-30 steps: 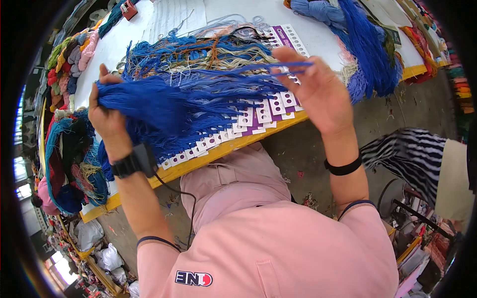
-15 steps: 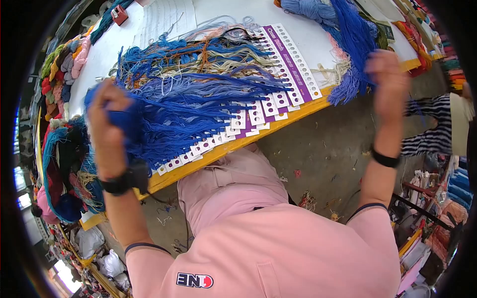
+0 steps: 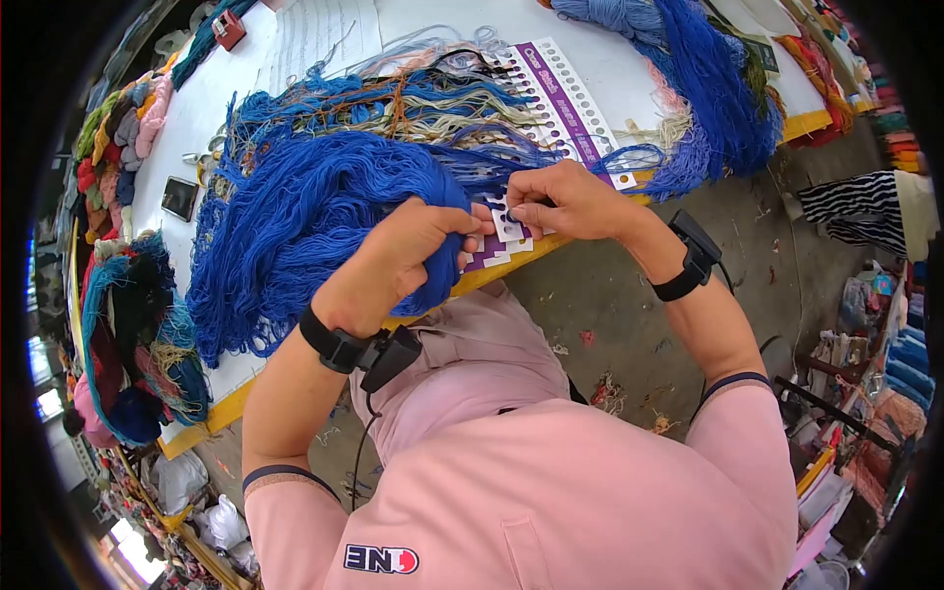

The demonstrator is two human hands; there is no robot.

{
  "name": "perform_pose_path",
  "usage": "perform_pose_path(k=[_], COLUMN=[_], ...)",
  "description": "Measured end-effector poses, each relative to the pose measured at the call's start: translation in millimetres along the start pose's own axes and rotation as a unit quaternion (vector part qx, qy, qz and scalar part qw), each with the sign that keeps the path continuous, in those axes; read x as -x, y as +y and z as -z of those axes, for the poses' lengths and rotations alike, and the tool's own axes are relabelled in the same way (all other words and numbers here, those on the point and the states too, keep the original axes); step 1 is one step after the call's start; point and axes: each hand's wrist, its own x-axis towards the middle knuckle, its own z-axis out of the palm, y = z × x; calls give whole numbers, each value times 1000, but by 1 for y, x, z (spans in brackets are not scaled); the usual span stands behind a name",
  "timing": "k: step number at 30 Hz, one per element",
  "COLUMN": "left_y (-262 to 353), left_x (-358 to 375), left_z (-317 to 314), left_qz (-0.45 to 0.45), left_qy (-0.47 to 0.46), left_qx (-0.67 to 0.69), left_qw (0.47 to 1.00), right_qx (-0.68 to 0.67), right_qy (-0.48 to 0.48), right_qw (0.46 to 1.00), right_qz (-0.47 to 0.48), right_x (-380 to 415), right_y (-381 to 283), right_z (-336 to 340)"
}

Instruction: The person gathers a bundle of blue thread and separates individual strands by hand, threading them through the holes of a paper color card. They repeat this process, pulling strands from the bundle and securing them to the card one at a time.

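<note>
A large hank of royal blue thread lies spread over rows of threads strung through punched thread cards. My left hand is closed at the hank's right edge, with blue strands under the palm and the fingertips against a white punched card. At the other side of that card, my right hand pinches at a hole; the strand between its fingers is mostly hidden. Above them, a purple-and-white thread card lies with multicoloured threads tied along its holes.
More blue hanks hang over the table's yellow edge at right. Coloured yarn bundles line the left side. A phone, a small red object and a written sheet lie on the white table.
Both hands have come together at the card, the left moving right and the right moving left and down. The blue hank now covers more of the strung threads.
</note>
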Motion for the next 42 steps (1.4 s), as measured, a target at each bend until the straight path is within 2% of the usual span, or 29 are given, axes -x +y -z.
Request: perform_pose_path(k=[2,8,11,14,15,16,18,20,21,24,28,42], left_y=[-7,-26,-20,-8,-10,-5,16,34,41,55,62,53], left_x=[-5,-23,-22,-16,-24,-20,-11,-2,7,15,17,25], left_z=[-7,-11,-15,-14,-2,2,14,31,36,60,82,69], left_qz=[-19,-72,-58,-55,-74,-113,-107,-110,-138,-222,-250,-233], left_qy=[14,45,47,65,46,29,26,35,32,1,-86,-53], left_qx=[-20,-29,-79,-164,-203,-164,-122,-124,-118,16,143,94], left_qw=[1000,996,994,983,975,980,986,986,983,975,954,966], right_qx=[12,157,181,153,85,0,-105,-176,-211,-227,-257,-315], right_qy=[-6,39,44,55,35,30,11,13,13,1,14,26], right_qw=[1000,983,980,984,995,1000,993,982,975,971,964,948], right_qz=[-5,81,75,73,34,-5,-49,-60,-65,-72,-60,-27], right_x=[-1,-7,-8,-9,-8,-7,-5,-2,-1,0,1,1], right_y=[-1,2,0,5,4,6,11,7,6,11,9,13], right_z=[0,-6,-7,-9,-7,-5,2,3,4,7,8,8])
